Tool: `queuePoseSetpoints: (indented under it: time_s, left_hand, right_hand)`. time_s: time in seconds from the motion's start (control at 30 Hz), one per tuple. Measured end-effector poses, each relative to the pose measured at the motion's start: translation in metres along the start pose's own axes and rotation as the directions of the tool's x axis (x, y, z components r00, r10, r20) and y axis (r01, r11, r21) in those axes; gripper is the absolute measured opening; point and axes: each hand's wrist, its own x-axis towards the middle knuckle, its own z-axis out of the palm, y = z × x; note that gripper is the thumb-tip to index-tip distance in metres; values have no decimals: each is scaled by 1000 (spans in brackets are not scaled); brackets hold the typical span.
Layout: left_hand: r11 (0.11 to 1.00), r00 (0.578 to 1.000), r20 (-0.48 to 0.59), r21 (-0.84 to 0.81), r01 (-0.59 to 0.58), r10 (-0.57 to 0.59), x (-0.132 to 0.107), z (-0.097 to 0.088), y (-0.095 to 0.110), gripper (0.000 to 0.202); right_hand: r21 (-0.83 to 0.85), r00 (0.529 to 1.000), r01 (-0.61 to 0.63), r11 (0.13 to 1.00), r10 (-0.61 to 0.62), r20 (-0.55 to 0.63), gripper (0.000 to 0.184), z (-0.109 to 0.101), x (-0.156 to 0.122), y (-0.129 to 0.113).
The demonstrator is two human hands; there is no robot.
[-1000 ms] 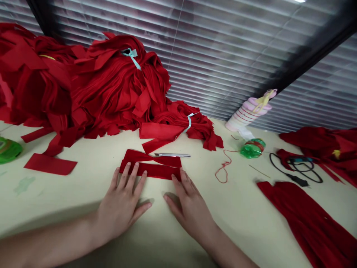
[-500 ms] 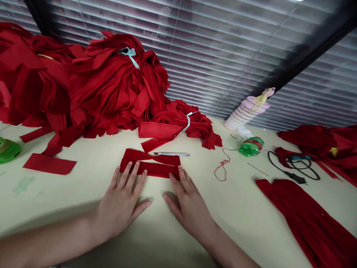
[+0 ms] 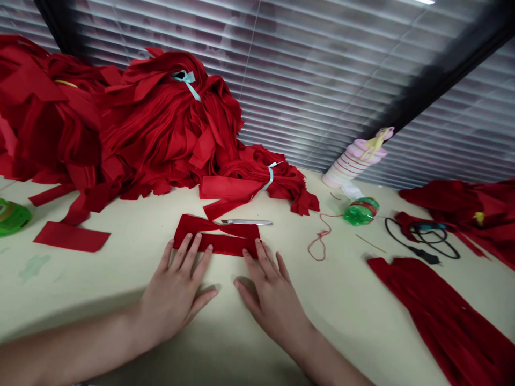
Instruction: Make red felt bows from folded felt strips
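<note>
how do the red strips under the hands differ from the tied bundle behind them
The red fabric strips lie flat in a thin crossed layer, while the tied bundle is a thick, ruffled mass. The strips have no tie; the bundle is cinched by a pale blue ribbon. The left hand and right hand touch the strips, not the bundle. Both are the same bright red.

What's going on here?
A person has both hands spread flat on a pale table. The left hand and right hand have their fingertips at the near edge of overlapping red fabric strips. A slim metal tool lies just beyond, with large heaps of red fabric behind.
</note>
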Motion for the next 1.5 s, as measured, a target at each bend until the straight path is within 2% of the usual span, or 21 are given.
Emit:
queuePoseSetpoints:
  time_s: [0.5, 0.93, 1.5]
  left_hand:
    - [1000, 1000, -8, -25, 6, -6, 0, -1, 0, 67]
    - [998, 1000, -14, -58, 23, -24, 1, -2, 1, 65]
    - [995, 993, 79, -40, -86, 89, 3, -4, -1, 63]
  right_hand:
    - [173, 999, 34, 984, -36, 10, 48, 2, 0, 0]
    - [189, 999, 41, 981, -46, 19, 47, 0, 1, 2]
    - [235, 999, 52, 971, -52, -6, 45, 1, 2, 3]
